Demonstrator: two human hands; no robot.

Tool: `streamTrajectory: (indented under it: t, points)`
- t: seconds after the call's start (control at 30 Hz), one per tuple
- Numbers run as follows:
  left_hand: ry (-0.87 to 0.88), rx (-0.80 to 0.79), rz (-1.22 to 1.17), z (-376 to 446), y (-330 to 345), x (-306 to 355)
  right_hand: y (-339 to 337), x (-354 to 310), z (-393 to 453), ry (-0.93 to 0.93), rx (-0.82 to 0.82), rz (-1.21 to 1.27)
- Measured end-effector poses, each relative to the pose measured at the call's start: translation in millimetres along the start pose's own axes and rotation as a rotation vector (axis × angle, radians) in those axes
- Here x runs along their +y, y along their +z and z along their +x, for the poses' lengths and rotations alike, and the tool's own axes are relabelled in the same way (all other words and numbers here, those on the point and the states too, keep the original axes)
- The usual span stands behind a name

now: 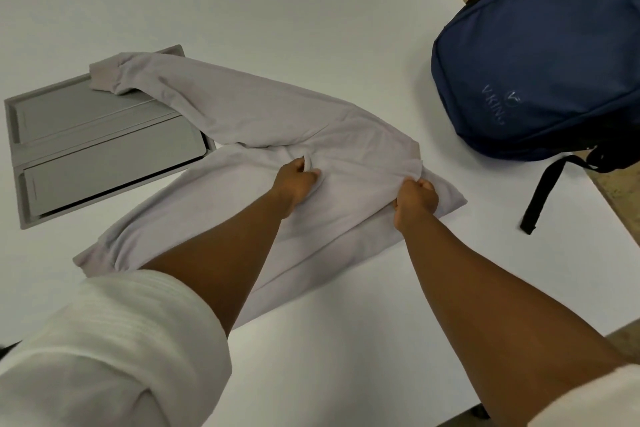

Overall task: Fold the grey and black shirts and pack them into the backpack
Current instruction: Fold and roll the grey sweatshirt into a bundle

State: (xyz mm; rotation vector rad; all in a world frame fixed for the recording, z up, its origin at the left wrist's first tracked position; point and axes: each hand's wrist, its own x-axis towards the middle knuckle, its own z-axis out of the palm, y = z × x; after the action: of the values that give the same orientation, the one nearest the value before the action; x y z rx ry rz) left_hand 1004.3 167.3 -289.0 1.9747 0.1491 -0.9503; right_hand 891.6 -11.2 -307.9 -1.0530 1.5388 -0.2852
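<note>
on white table (311, 10), both hands pinch grey shirt (242, 114): left hand (298, 180) mid-fabric, right hand (415, 199) at edge; backpack (536, 62) beside.

Office (probably), white desk (311, 10), flush grey cable hatch (86, 146)

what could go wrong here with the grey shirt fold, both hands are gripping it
1. One long sleeve of the grey shirt lies over the grey recessed table panel; pulling the fold may snag or drag it crooked.
2. The left hand and right hand grip bunched cloth, so creases could get folded in.
3. The blue backpack sits at the table edge, straps hanging off; a nudge might tip it.
</note>
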Motion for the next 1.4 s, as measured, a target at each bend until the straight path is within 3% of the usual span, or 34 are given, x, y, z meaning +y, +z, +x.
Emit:
streamTrajectory:
  t: [0.1,0.2,0.27,0.37,0.43,0.53,0.6,0.73,0.9,1.1,1.4]
  points:
    - [0.035,0.014,0.042,3.0,-3.3,-0.2,-5.3,0.8,-1.8,0.088,-0.098,0.031]
    - [0.059,0.173,0.039,9.3,-12.4,-2.9,-14.1,-4.3,-11.0,0.194,-0.38,-0.102]
    - [0.116,0.331,0.171,10.2,-17.4,-4.6,-19.6,-5.3,-12.2,0.22,-0.51,-0.198]
    - [0.3,0.592,0.436,1.1,-19.1,-5.4,-23.9,-4.7,-7.8,0.206,-0.449,-0.17]
    - [0.519,0.642,0.53,-9.6,-15.4,-11.0,-23.6,-4.6,-8.0,0.212,-0.39,-0.113]
    - [0.794,0.509,0.625,-27.7,2.1,-33.8,-19.0,-2.2,-14.7,0.24,-0.381,-0.062]
    - [0.849,0.38,0.674,-38.7,16.8,-51.6,-16.5,-1.1,-21.3,0.241,-0.425,-0.066]
    - [0.773,0.223,0.729,-56.0,34.0,-83.4,-14.2,0.8,-31.2,0.228,-0.519,-0.142]
    - [0.712,0.245,0.937,-73.1,42.8,-95.8,-16.6,2.7,-43.1,0.264,-0.569,-0.127]
    - [0.545,0.162,0.836,-90.6,33.6,-92.5,-21.9,-3.6,-50.9,0.176,-0.382,0.05]
    - [0.465,-0.142,0.64,-108.0,15.9,-120.4,-38.3,25.4,-49.6,0.21,-0.193,-0.148]
